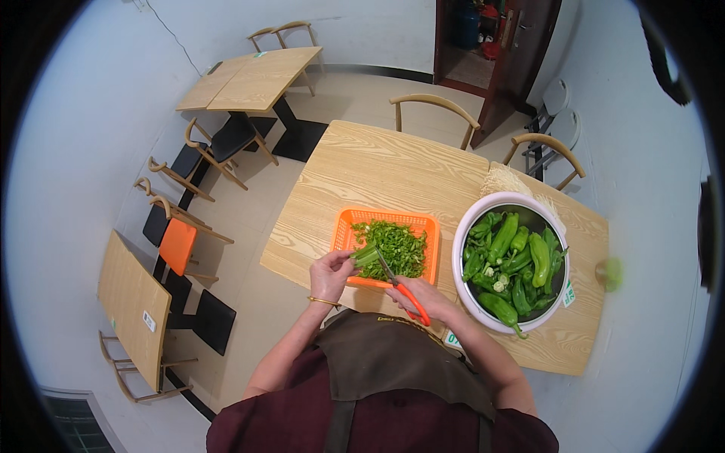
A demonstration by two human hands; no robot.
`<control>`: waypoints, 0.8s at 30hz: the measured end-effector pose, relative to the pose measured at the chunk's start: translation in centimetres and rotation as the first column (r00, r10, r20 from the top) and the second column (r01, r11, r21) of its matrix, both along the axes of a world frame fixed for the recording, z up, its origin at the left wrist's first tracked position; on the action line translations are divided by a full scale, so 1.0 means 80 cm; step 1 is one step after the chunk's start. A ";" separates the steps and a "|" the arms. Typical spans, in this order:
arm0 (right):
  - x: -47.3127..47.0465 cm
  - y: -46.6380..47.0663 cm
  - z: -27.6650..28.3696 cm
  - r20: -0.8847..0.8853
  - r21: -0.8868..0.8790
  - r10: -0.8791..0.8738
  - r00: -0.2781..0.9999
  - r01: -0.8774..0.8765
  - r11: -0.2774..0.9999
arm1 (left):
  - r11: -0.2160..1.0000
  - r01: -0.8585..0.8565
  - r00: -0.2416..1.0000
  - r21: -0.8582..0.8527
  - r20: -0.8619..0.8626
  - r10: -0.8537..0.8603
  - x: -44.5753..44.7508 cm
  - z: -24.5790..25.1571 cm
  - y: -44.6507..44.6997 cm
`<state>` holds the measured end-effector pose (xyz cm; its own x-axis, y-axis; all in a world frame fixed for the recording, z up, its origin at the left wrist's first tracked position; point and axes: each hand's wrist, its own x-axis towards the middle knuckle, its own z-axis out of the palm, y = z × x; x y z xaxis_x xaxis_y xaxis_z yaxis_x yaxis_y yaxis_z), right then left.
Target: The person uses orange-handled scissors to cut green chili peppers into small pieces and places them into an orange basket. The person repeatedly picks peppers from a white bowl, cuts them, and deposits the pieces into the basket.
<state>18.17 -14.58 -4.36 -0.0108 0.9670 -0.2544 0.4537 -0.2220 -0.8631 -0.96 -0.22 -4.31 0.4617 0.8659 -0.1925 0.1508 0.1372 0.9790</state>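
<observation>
My left hand [328,278] pinches a piece of green pepper [366,256] over the near left part of an orange plastic basket [388,214]. Scissors with orange handles [412,303] are gripped in my right hand [426,295]. Their metal blades reach the right end of the pepper piece; how far apart they are is hard to tell. Chopped green pepper [401,244] covers much of the basket's bottom. To the right, a metal bowl inside a pale pink basin [462,283] holds many whole long green peppers [503,238] and several pale pepper cores [500,282].
The wooden table [391,156] bears it all. Pale stringy material [506,180] lies behind the basin, and number cards [568,294] stick out near it. Two wooden chairs [436,101] stand across the table. More tables [266,82] and chairs are at the left; a door [501,73] stands ajar behind.
</observation>
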 end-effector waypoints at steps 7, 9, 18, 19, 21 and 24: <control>-0.002 -0.002 0.000 0.089 0.100 -0.040 0.995 0.031 0.995 | 0.999 0.016 1.000 -0.045 0.026 -0.014 0.000 0.000 0.004; -0.005 -0.006 -0.002 0.069 0.114 -0.066 0.995 0.057 0.992 | 0.996 0.026 0.999 -0.079 0.039 -0.023 -0.001 0.000 0.008; -0.004 -0.001 -0.011 0.013 0.113 -0.086 0.996 0.084 0.990 | 0.976 0.090 0.996 -0.197 0.030 -0.085 -0.001 0.001 0.011; -0.004 -0.002 -0.009 0.004 0.106 -0.084 0.996 0.083 0.991 | 0.979 0.085 0.996 -0.187 0.029 -0.081 -0.001 0.000 0.012; -0.002 -0.006 -0.006 -0.017 0.039 -0.077 0.997 0.077 0.996 | 0.987 0.068 0.998 -0.146 0.015 -0.066 -0.003 -0.003 0.012; -0.001 -0.005 -0.003 -0.064 -0.015 -0.052 0.997 0.051 0.999 | 0.997 0.035 0.999 -0.064 -0.009 -0.035 -0.001 -0.008 0.008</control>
